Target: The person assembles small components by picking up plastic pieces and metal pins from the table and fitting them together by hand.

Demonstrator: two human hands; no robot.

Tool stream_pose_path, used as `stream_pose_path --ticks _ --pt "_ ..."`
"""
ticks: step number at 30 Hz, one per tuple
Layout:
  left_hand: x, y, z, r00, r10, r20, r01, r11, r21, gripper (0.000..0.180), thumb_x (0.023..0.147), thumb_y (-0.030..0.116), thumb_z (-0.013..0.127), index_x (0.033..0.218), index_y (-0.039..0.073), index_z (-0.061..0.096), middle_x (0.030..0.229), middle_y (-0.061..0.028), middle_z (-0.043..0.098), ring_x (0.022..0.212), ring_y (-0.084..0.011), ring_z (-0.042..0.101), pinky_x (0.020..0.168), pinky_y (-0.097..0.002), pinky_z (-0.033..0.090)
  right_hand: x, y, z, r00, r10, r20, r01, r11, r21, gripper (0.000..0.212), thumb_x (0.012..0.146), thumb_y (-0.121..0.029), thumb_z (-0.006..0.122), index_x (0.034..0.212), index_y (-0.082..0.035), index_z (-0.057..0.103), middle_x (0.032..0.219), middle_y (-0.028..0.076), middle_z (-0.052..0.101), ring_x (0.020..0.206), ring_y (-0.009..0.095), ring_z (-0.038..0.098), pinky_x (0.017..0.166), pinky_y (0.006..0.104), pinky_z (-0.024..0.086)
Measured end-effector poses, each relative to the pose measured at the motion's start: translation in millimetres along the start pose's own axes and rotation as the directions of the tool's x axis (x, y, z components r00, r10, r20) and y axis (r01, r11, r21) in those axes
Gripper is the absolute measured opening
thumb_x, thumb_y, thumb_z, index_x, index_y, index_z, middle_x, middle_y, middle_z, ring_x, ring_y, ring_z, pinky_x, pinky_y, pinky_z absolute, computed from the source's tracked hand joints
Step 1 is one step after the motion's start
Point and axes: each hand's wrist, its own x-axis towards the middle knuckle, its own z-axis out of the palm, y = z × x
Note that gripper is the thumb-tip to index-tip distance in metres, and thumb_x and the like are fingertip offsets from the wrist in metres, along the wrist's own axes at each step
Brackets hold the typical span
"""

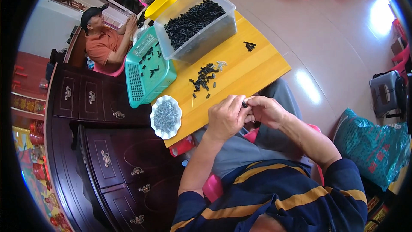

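- Left hand (225,117): fingers closing narrowly, pinching one small black part (244,104).
- Right hand (269,111): thumb and forefinger meeting the left fingertips, gripping the same part.
- Small black part: sitting between both hands' fingertips, just beside the table (266,58) edge.
- Loose black pile (203,78): lying on the table, clear pieces (221,65) touching it.
- Translucent tub (214,38): holding a black heap (195,22).
- Green basket (159,87): standing beside the tub, carrying scattered black pieces (150,60).
- White scalloped bowl (153,123): containing small clear-looking pieces (166,115).
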Motion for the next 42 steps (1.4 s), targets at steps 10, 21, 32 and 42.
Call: stream_pose_path --ticks 10,21,32,42 --pt "0.1 -2.0 -1.0 1.000 -0.004 0.013 0.004 1.000 -0.013 0.027 0.083 0.023 0.075 0.103 0.006 0.067 0.086 -0.0075 0.065 0.072 -0.0272 0.068 0.060 -0.0373 0.053 0.3 -0.8 -0.4 1.000 -0.001 -0.002 0.001 0.997 -0.081 0.026 0.102 -0.020 0.051 0.116 -0.001 0.062 0.102 0.010 0.069 0.093 0.017 0.067 0.083 0.0320 0.058" --pt "-1.0 1.8 -2.2 0.999 -0.045 0.012 0.045 0.998 -0.036 0.026 0.084 0.018 0.074 0.104 0.004 0.068 0.091 -0.0106 0.069 0.078 -0.0305 0.070 0.065 -0.0382 0.055 -1.8 -4.1 4.0 0.999 -0.024 -0.027 0.018 0.980 -0.199 0.026 0.104 -0.023 0.052 0.110 -0.001 0.065 0.098 0.007 0.070 0.087 0.014 0.068 0.081 0.0289 0.058" --pt "-2.9 -0.2 -18.2 0.973 -0.180 0.144 0.222 0.898 -0.381 0.032 0.084 0.014 0.076 0.113 0.002 0.069 0.097 -0.0117 0.069 0.077 -0.0290 0.069 0.069 -0.0352 0.056 -4.7 -8.9 14.6 0.998 -0.013 -0.066 -0.009 0.950 -0.312 0.026 0.105 -0.024 0.054 0.108 -0.002 0.067 0.097 0.005 0.071 0.084 0.011 0.067 0.078 0.0249 0.056" --pt "-17.6 -7.2 -16.6 0.901 -0.353 0.253 0.433 0.683 -0.588 0.007 0.091 0.003 0.069 0.096 -0.001 0.069 0.082 -0.0103 0.070 0.073 -0.0137 0.069 0.066 -0.0273 0.053 -9.1 -2.3 9.2 0.999 -0.043 0.022 0.047 0.752 -0.657 0.035 0.108 -0.032 0.050 0.103 -0.002 0.067 0.085 0.000 0.065 0.078 0.007 0.059 0.071 0.0223 0.050"
